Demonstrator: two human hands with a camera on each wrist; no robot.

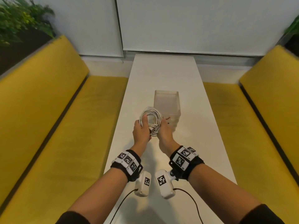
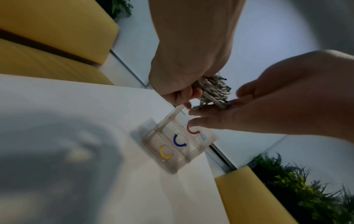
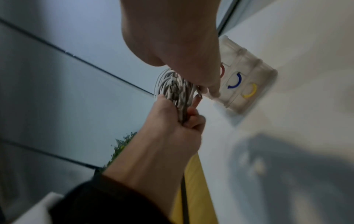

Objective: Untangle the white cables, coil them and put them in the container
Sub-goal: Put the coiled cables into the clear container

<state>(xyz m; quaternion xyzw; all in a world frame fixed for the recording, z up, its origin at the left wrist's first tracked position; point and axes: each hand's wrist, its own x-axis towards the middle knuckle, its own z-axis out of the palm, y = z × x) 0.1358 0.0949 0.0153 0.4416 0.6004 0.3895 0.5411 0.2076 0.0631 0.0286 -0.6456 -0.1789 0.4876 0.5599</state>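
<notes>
white cables coiled, held between left hand and right hand.

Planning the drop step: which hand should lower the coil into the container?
Left, probably. The left hand grips the coil in a full fist; the right hand only steadies its edge, though it's nearer the container.
</notes>
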